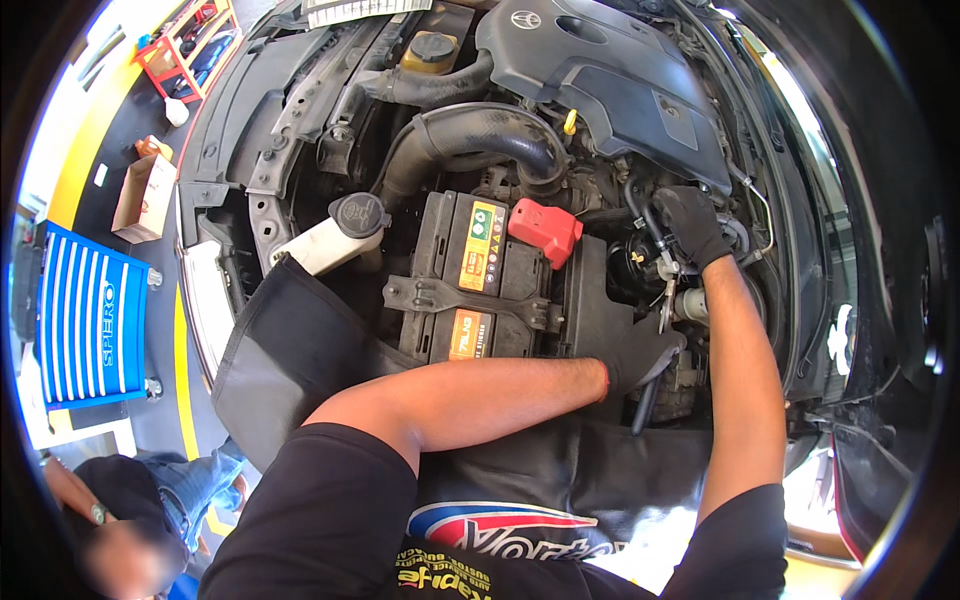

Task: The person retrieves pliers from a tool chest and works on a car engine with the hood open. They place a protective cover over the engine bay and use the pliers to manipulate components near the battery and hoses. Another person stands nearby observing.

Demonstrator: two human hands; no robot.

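Note:
Both my hands wear dark gloves and work at the right side of an open engine bay. My left hand [642, 366] is closed round the handles of a pair of pliers [667, 308], one dark handle sticking out below the palm. The pliers' metal jaws reach up to a fitting at the lower end of a thin black hose [648, 218]. Farther up, my right hand [692, 226] is curled beside that hose. Its fingertips are hidden, so what they grip cannot be made out. A pale cylindrical part [692, 305] sits just right of the jaws.
Left of my hands stands the car battery [425, 265] with a red terminal cover [545, 232]. A large engine cover [600, 75] lies beyond. A black fender cover [560, 455] drapes the near edge. On the floor at left are a blue tool cabinet [90, 320], a cardboard box [145, 198] and a person [125, 500].

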